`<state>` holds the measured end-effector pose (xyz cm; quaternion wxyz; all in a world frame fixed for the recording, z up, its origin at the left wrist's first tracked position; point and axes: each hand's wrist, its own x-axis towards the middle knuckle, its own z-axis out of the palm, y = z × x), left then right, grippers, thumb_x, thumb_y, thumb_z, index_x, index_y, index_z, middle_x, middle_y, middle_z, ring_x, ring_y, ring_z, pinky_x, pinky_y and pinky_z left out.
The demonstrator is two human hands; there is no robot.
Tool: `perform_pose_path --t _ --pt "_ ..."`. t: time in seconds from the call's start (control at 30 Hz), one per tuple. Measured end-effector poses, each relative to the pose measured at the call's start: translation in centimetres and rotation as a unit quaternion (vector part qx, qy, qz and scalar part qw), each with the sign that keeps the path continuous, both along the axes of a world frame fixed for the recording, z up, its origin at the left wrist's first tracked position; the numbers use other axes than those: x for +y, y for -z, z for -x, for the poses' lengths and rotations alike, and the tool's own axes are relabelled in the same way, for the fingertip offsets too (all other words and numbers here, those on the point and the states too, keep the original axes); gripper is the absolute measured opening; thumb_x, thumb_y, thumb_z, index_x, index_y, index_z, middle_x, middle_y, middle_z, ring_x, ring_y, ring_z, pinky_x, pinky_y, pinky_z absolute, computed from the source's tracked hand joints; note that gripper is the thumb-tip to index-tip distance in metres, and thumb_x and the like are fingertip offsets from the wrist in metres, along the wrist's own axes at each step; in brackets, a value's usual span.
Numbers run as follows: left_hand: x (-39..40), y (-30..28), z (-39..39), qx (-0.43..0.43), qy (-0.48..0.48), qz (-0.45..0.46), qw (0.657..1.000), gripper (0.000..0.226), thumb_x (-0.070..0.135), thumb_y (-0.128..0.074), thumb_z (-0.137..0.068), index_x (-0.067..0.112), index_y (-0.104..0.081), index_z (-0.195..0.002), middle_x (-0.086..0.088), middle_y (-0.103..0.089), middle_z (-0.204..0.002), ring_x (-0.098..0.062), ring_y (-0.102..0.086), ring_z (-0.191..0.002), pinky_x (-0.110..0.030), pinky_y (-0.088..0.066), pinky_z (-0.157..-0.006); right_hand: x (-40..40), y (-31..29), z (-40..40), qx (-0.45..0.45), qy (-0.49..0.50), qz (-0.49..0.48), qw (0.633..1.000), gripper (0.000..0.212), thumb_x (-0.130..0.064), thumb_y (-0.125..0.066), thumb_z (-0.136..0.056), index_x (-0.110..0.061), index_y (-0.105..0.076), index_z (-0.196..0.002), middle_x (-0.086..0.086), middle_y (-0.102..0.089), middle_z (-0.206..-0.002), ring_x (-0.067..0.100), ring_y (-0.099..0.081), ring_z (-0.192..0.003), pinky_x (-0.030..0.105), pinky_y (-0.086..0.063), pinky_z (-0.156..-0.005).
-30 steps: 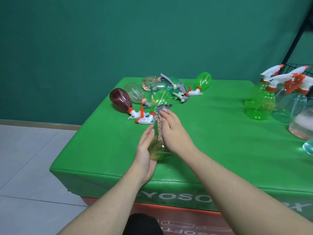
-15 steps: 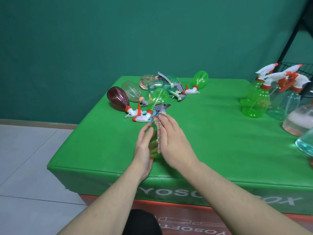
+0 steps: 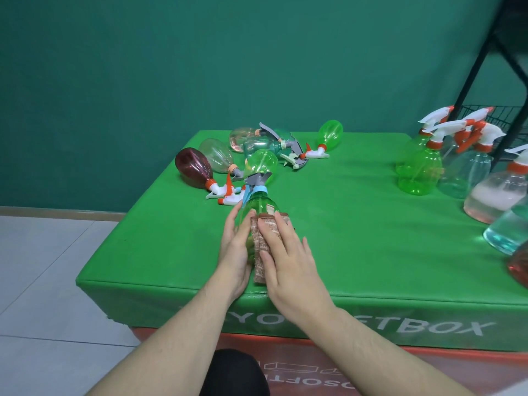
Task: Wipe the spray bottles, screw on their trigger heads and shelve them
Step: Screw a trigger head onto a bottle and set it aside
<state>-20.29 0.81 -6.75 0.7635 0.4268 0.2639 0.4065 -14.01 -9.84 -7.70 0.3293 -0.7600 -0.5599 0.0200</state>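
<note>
Green spray bottle [image 3: 257, 205] sits near the front edge of the green table [image 3: 357, 238], between both hands, blue collar and grey trigger head [image 3: 255, 180] pointing away from the camera. Left hand [image 3: 235, 247] lies against the bottle's left side, fingers straight and together, palm cupping the body; whether the thumb wraps under cannot be told. Right hand [image 3: 288, 258] lies flat, fingers extended and slightly spread, pressing a brown cloth [image 3: 264, 238] onto the top and right side of the bottle; the cloth covers the lower body, the shoulder and neck show bare. Behind the held bottle, a loose heap of bottles lies on its side at the table's far left: dark red bottle [image 3: 193, 167], clear bottle [image 3: 215, 152], pinkish bottle [image 3: 241, 137], two green ones [image 3: 261, 164] [image 3: 330, 132], with white-and-orange trigger heads [image 3: 225, 192] among them. At the right edge, upright bottles with trigger heads fitted stand close together: green bottle [image 3: 418, 170], clear bottle [image 3: 465, 170], pink-tinted bottle [image 3: 497, 195]. Black wire rack [image 3: 511, 115] stands behind them, partly out of frame
</note>
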Motion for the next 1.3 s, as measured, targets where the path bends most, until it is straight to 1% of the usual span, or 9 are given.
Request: perform_pose_path --t 0.2,0.4,0.53,0.63,0.73,0.83,1.0,1.13,1.3 --pt "0.1 -0.1 0.1 -0.012 -0.004 0.013 1.0 0.057 0.033 -0.067 -0.081 0.029 -0.058 -0.137 -0.009 -0.077 -0.116 -0.027 -0.074 -0.109 -0.034 -0.06 -0.085 0.2 -0.3 0.1 0.032 -0.002 -0.009 0.999 0.05 -0.04 -0.027 -0.108 -0.046 -0.015 -0.157 -0.02 0.001 -0.167 0.002 0.009 -0.153 0.047 -0.004 -0.127" --pt "0.5 0.2 0.2 -0.009 0.018 0.026 0.999 0.06 0.037 -0.065 -0.09 0.021 -0.054 -0.146 -0.008 -0.071 -0.13 -0.025 -0.068 -0.121 -0.037 -0.055 -0.092 2.1 -0.8 -0.2 0.057 0.003 -0.06 0.997 0.052 -0.044 -0.021 -0.105 -0.041 -0.024 -0.156 -0.014 -0.007 -0.168 0.008 0.004 -0.155 0.043 -0.01 -0.127" --pt "0.6 0.2 0.3 -0.016 0.043 0.015 0.999 0.059 0.031 -0.067 -0.086 0.022 -0.056 -0.143 -0.004 -0.075 -0.123 -0.017 -0.074 -0.107 -0.028 -0.06 -0.075 3.7 -2.3 -1.2 0.084 0.009 -0.06 0.995 0.049 -0.034 -0.028 -0.108 -0.03 -0.033 -0.156 -0.007 -0.016 -0.167 0.008 -0.008 -0.154 0.036 -0.011 -0.127" --pt "0.6 0.3 0.2 -0.008 0.054 -0.001 0.999 0.058 0.03 -0.069 -0.08 0.025 -0.059 -0.137 -0.002 -0.079 -0.109 -0.013 -0.075 -0.087 -0.027 -0.059 -0.067 5.1 -3.6 -2.5 0.092 0.011 -0.047 0.995 0.047 -0.026 -0.032 -0.109 -0.021 -0.037 -0.155 -0.004 -0.026 -0.164 0.007 -0.016 -0.152 0.028 -0.011 -0.125" --pt "0.6 0.3 0.2 -0.003 0.053 0.001 0.999 0.058 0.03 -0.07 -0.076 0.026 -0.06 -0.134 -0.004 -0.079 -0.099 -0.015 -0.072 -0.075 -0.028 -0.056 -0.063 6.5 -4.5 -3.4 0.134 0.015 -0.027 0.991 0.047 -0.026 -0.031 -0.108 -0.02 -0.038 -0.154 -0.003 -0.03 -0.163 0.01 -0.024 -0.15 0.034 -0.018 -0.125" --pt "0.7 0.4 0.2 -0.011 0.05 0.014 0.999 0.055 0.03 -0.07 -0.078 0.028 -0.061 -0.132 -0.008 -0.078 -0.101 -0.018 -0.072 -0.076 -0.028 -0.057 -0.06 7.0 -4.9 -3.5 0.156 0.024 -0.008 0.987 0.048 -0.031 -0.03 -0.108 -0.027 -0.037 -0.155 -0.006 -0.03 -0.163 0.012 -0.029 -0.148 0.036 -0.022 -0.123" --pt "0.5 0.5 0.1 0.005 0.038 0.0 0.999 0.049 0.03 -0.069 -0.082 0.027 -0.061 -0.131 -0.006 -0.079 -0.103 -0.018 -0.072 -0.082 -0.03 -0.056 -0.066 6.4 -4.6 -3.2 0.142 0.035 -0.015 0.989 0.048 -0.029 -0.03 -0.108 -0.023 -0.036 -0.155 -0.004 -0.031 -0.162 0.009 -0.029 -0.147 0.035 -0.024 -0.121" --pt "0.4 0.5 0.1 0.012 0.025 -0.014 1.0 0.045 0.026 -0.065 -0.091 0.025 -0.058 -0.136 -0.001 -0.079 -0.107 -0.014 -0.073 -0.086 -0.03 -0.055 -0.071 5.3 -4.0 -2.6 0.08 0.013 -0.028 0.996 0.049 -0.028 -0.028 -0.108 -0.016 -0.034 -0.156 0.0 -0.029 -0.163 0.011 -0.023 -0.15 0.036 -0.021 -0.123" --pt "0.4 0.5 0.1 0.004 0.026 -0.005 1.0 0.036 0.02 -0.058 -0.102 0.027 -0.057 -0.137 -0.003 -0.076 -0.121 -0.016 -0.074 -0.103 -0.027 -0.059 -0.078 3.9 -1.9 -1.9 0.01 0.008 -0.056 0.998 0.062 -0.043 -0.014 -0.103 -0.02 -0.032 -0.157 0.0 -0.022 -0.165 0.011 -0.013 -0.153 0.036 -0.017 -0.125"
